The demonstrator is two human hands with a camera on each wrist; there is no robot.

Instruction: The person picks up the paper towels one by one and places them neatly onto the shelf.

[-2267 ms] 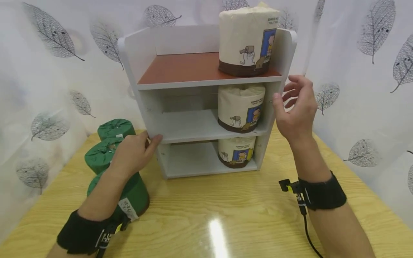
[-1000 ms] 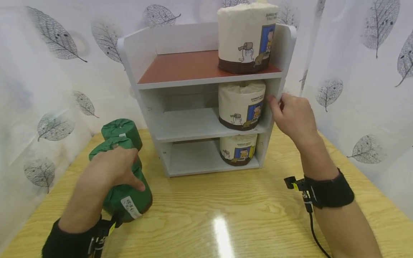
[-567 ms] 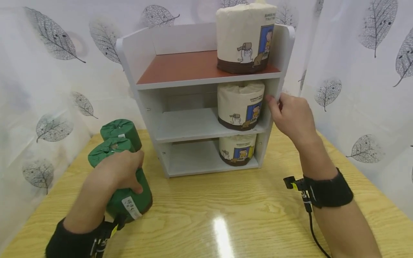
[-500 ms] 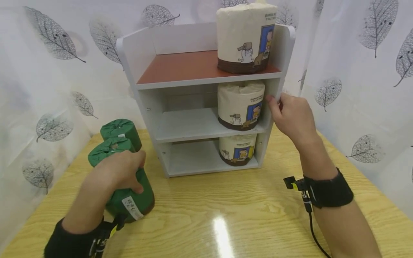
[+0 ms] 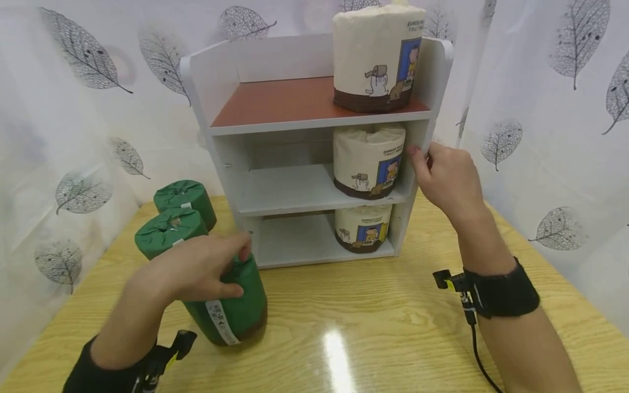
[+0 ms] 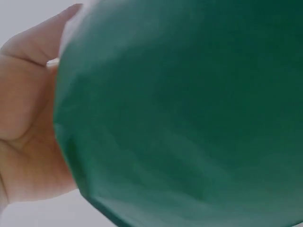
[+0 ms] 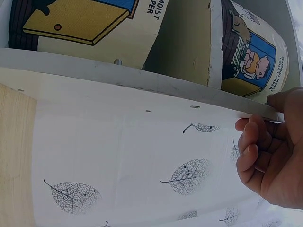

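the left hand (image 5: 196, 270) is gripping a green roll (image 5: 236, 305) just above the table (image 5: 393, 327) before the shelf unit (image 5: 314, 191), the right hand (image 5: 444, 180) is pinching its side panel, and a loosening grip is likely risking a drop.
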